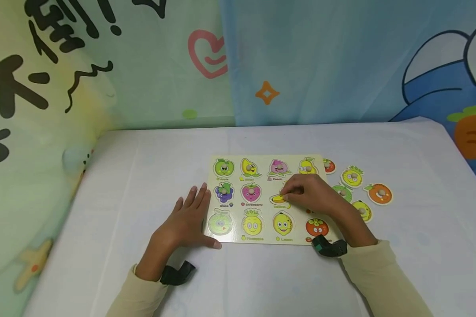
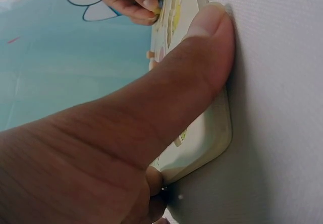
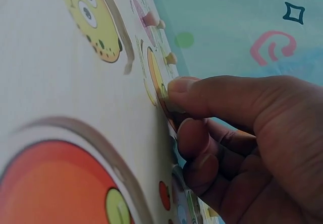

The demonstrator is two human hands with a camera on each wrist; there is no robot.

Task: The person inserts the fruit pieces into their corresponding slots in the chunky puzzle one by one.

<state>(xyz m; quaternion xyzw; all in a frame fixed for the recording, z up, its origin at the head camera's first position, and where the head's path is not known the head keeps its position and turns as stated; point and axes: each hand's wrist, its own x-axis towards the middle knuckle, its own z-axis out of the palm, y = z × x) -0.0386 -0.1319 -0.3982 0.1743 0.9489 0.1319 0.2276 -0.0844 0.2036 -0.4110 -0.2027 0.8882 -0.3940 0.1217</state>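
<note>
Right hand (image 1: 311, 191): I see thumb and fingertips together, clamped on the banana.
Banana (image 1: 277, 199): directly under the right fingertips, at the middle row of the board (image 1: 237, 224) (I can't tell whether it sits flat in its slot).
Left hand (image 1: 188, 220): fingers straight and slightly apart at the board's left edge, thumb spread along the near edge.
Grapes (image 1: 224, 192): just right of the left fingertips.
Green face (image 1: 220, 223): between the left fingers and thumb, just right of them.
Strawberry (image 1: 251, 193): left of the right fingertips, near them.
Peach (image 1: 279, 168): just beyond the right fingertips.
Lemon (image 1: 282, 224): on the near side of the right fingertips.
Loose pieces: right of the right fingers, off the board, I count a tomato (image 1: 329, 166), a pineapple (image 1: 352, 176), an orange (image 1: 379, 193), a green piece (image 1: 343, 192) and a yellow piece (image 1: 363, 211).
Cloth (image 1: 230, 281): white, beneath both hands.
</note>
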